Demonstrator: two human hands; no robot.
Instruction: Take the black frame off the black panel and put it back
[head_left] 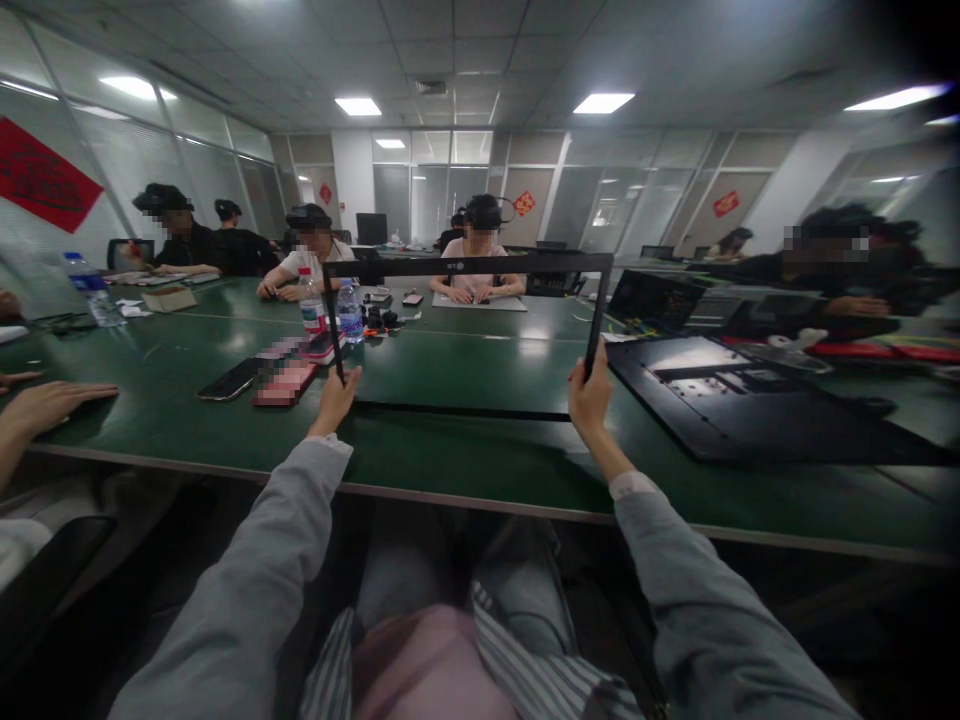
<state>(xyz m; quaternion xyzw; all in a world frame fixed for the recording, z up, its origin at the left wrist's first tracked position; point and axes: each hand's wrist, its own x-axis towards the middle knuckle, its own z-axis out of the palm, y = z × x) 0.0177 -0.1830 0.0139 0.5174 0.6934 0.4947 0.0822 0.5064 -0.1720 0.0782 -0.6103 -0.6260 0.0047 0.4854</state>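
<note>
A thin black rectangular frame (469, 265) is held up over the green table (450, 455), its wide bar with small markings at the top. My left hand (335, 402) grips its left side near the lower corner. On the opposite side, my right hand (591, 398) is closed round the lower right part. The middle of the frame is open, and the table and people show through it. To the right of my right hand, a large black panel (720, 395) lies flat on the table with pale metal parts on it.
Phones (231, 378) lie left of my left hand, with bottles (350, 312) behind them. Another person's hand (64, 400) rests on the table at far left. People sit across the table. A dark box-like object (656, 300) stands behind the panel.
</note>
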